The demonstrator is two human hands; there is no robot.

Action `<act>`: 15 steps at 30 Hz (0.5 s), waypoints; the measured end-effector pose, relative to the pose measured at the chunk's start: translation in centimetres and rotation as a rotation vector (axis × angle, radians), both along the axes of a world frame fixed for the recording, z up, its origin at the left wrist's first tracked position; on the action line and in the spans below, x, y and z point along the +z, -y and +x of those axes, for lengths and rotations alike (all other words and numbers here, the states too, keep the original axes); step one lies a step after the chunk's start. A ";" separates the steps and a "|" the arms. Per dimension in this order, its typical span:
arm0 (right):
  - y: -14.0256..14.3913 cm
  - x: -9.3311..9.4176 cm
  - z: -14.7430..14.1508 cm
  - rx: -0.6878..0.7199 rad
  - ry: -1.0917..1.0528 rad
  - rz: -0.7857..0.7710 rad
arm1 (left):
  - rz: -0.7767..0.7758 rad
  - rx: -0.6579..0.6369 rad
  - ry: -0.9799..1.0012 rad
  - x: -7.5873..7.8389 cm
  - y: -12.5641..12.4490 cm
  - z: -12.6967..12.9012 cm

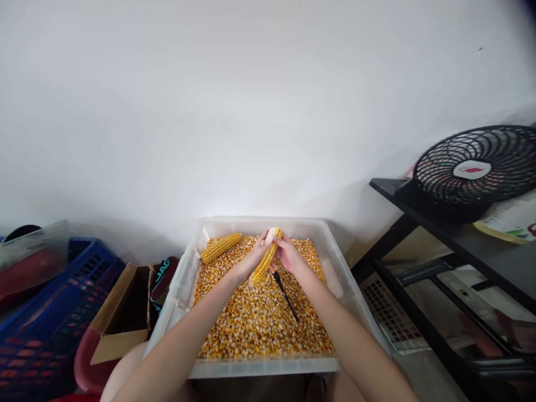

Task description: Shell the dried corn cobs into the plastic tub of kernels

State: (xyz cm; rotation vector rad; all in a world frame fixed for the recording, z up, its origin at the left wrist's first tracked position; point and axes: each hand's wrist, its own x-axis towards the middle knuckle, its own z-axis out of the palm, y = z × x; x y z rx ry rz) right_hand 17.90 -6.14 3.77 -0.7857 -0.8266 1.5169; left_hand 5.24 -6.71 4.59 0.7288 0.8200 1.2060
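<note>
I have the corn cob gripped in both hands above the far half of the clear tub, tilted so its bare pale tip points up and away from me. My left hand wraps the lower part with fingers closed around it; my right hand clamps the upper part, thumb pressed near the tip. To shell it well, I judge I should keep the cob low over the tub so loose grains drop inside, push with the thumbs along the rows from the stripped end, and turn it a little after each pass.

The cob looks dry, deep yellow, with most rows intact and only the tip stripped. Under it the loose kernels fill the tub floor. A black tool lies on them just beside my right wrist. 1 more whole cob rests at the far left corner. Outside the tub sit a cardboard box, a blue crate, and a black fan on a dark shelf.
</note>
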 end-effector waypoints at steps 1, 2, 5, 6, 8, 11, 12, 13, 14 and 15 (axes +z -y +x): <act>0.0 0.0 0.0 -0.020 -0.004 -0.006 | -0.006 -0.050 -0.013 0.0 0.2 -0.1; 0.0 0.1 0.0 -0.042 -0.003 -0.004 | -0.013 -0.099 -0.024 -0.1 0.3 -0.2; 0.1 0.2 0.0 -0.110 -0.006 0.018 | -0.024 -0.170 -0.040 -0.4 0.8 -0.1; 0.1 0.2 -0.1 -0.129 -0.015 0.020 | -0.018 -0.183 -0.048 -0.5 0.8 0.0; 0.1 0.1 -0.1 -0.143 -0.029 0.017 | 0.007 -0.226 -0.077 -0.8 0.9 0.3; -0.1 -0.1 -0.3 -0.140 -0.012 0.022 | 0.034 -0.308 -0.116 -1.2 0.9 0.6; -0.1 -0.2 -0.3 -0.144 0.000 0.021 | 0.037 -0.324 -0.120 -1.2 0.9 0.7; -0.1 -0.3 -0.3 -0.151 0.012 0.013 | 0.041 -0.334 -0.121 -1.2 0.9 0.7; -0.2 -0.4 -0.4 -0.159 0.020 0.001 | 0.046 -0.340 -0.121 -1.2 0.9 0.7; -0.2 -0.4 -0.4 -0.175 0.024 -0.012 | 0.053 -0.344 -0.127 -1.0 1.0 0.8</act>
